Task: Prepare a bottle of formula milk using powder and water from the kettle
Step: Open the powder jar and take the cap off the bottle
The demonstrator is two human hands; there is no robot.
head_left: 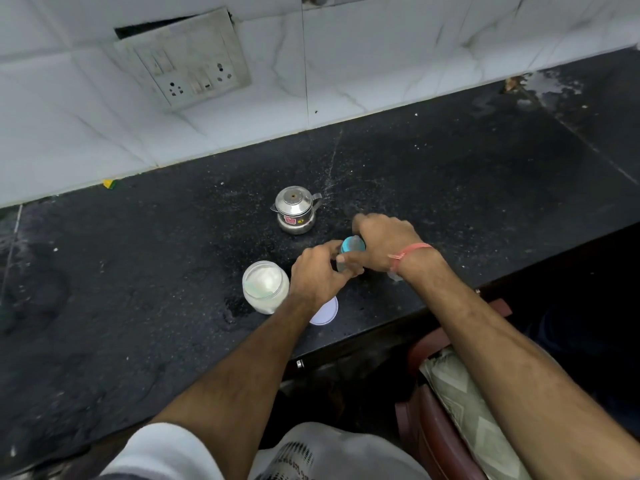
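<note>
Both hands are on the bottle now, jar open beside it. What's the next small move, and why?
Probably twist the bottle's blue top with the right hand while the left hand steadies the body. The powder jar is open, its lid on the counter, the kettle standing behind. Whether the top is going on or off is unclear.

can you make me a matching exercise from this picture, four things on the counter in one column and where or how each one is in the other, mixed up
Things:
1. kettle
2. powder jar
3. white lid
4. bottle

States:
a. lies flat under the left forearm
b. held by both hands
c. open, white powder showing
d. stands alone nearer the wall, lid on

Pairs: 1-d, 2-c, 3-a, 4-b
</note>
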